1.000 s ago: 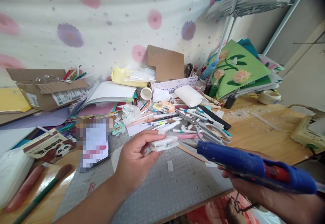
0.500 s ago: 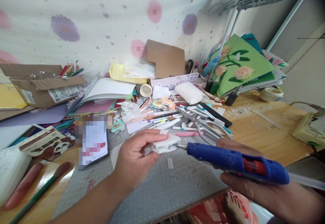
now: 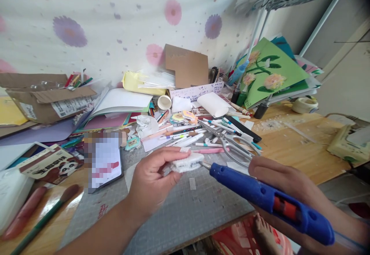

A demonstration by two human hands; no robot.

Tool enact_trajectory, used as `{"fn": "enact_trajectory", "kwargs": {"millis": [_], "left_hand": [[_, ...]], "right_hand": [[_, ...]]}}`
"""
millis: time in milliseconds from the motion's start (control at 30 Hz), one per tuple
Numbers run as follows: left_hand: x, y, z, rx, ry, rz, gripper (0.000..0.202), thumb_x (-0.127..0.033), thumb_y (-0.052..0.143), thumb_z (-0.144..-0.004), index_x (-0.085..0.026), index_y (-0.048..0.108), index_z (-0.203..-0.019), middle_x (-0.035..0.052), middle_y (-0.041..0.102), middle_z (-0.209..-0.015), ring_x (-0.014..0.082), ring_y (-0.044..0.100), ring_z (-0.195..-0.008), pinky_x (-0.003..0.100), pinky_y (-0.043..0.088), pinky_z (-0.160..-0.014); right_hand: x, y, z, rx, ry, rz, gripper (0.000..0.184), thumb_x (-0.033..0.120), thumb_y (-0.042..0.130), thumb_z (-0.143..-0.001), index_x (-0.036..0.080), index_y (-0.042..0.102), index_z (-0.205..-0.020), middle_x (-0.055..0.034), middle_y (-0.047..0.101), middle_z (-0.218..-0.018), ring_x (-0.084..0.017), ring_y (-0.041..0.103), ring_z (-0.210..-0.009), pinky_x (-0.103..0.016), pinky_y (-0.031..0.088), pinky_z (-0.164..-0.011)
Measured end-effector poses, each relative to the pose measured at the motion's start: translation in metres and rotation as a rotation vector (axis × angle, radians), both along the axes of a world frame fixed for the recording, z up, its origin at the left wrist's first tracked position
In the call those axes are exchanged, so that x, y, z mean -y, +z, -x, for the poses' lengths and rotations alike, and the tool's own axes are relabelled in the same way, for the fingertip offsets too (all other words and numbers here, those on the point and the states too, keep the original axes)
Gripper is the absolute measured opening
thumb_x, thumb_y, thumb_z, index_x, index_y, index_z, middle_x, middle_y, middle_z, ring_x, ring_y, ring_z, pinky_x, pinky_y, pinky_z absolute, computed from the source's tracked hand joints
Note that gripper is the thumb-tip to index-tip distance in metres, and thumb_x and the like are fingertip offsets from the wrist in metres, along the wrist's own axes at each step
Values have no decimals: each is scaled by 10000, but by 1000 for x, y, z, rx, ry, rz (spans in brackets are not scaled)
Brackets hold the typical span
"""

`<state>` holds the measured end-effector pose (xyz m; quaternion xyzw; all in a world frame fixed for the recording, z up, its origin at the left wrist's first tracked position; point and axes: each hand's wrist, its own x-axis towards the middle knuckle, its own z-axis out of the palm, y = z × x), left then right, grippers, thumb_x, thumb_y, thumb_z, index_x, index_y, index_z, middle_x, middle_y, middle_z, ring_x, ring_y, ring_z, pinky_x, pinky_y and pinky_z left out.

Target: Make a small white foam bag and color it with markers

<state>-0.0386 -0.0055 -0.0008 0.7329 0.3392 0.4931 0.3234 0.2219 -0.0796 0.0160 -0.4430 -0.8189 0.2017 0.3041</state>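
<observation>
The blue glue gun (image 3: 271, 201) is being gripped in the right hand (image 3: 281, 176), its metal tip being held at the edge of a small white piece (image 3: 189, 162); whether they are touching cannot be told. That piece is being pinched between thumb and fingers of the left hand (image 3: 154, 176), over the grey mat (image 3: 173, 224), the hands being held apart. Beyond, space is being taken up by scissors (image 3: 223, 140) and markers (image 3: 190, 139); farther back, floral fabric (image 3: 115, 35) is being partly hidden by cardboard (image 3: 187, 68).

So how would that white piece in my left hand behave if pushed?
The white piece probably gives a little, as its edges look ragged and layered. It's likely light, since your left hand pinches only one end. Being flattish, it seems unlikely to roll.
</observation>
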Motion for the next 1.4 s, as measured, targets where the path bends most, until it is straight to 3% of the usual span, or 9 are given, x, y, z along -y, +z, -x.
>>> {"fn": "enact_trajectory", "kwargs": {"millis": [100,200,367,733,933,1067,1267,1400], "left_hand": [[0,-1,-1,-10,10,-4,282,-72,732,-700,-234,753,-929,14,759,-941,127,680,-918,172,522,-827],[-1,-3,-1,-28,34,-28,252,-93,732,-709,-220,754,-926,27,759,-944,136,684,-915,185,524,-830],[-1,-2,-1,-98,26,-157,295,-27,691,-696,-188,757,-933,49,762,-942,138,697,-903,177,520,-839],[0,-2,-1,-172,9,-287,305,13,607,-694,-135,752,-918,84,762,-924,142,707,-887,190,531,-840],[0,0,-2,-181,57,-216,282,-30,648,-688,-182,759,-897,64,770,-900,180,718,-858,254,569,-802],[0,2,-4,-194,83,-165,201,-102,698,-707,-192,757,-878,56,773,-867,198,718,-838,292,573,-800],[1,1,-3,-213,92,-71,135,-164,707,-724,-189,743,-852,45,762,-856,197,704,-822,288,566,-765],[-2,0,-2,-210,129,-8,172,-187,714,-715,-201,745,-884,41,758,-902,206,697,-855,315,559,-808]], "right_hand": [[-2,-5,-5,-24,10,-83,122,339,610,-784,235,588,-844,-59,574,-843,-189,567,-661,-289,455,-522],[-2,-8,-5,-97,27,-145,160,284,607,-772,254,602,-929,-60,572,-915,-189,597,-693,-277,483,-523],[0,-5,7,-94,-53,10,56,212,603,-772,252,575,-799,-36,560,-887,-168,582,-681,-280,485,-569],[-4,3,13,16,17,62,73,152,562,-718,216,554,-752,-32,548,-844,-152,554,-667,-264,465,-549],[-5,11,13,90,76,-17,82,198,572,-728,217,495,-712,-13,519,-724,-153,513,-613,-263,403,-502],[-1,7,12,174,-14,-67,101,255,578,-761,219,504,-702,-32,535,-727,-166,519,-589,-290,403,-497],[3,-3,10,331,-59,-409,213,314,486,-858,196,588,-1004,-137,620,-1029,-236,616,-698,-364,470,-558],[-17,-6,-20,307,-194,-370,204,255,477,-863,205,558,-1043,-117,581,-1058,-240,627,-838,-361,498,-670]]}}
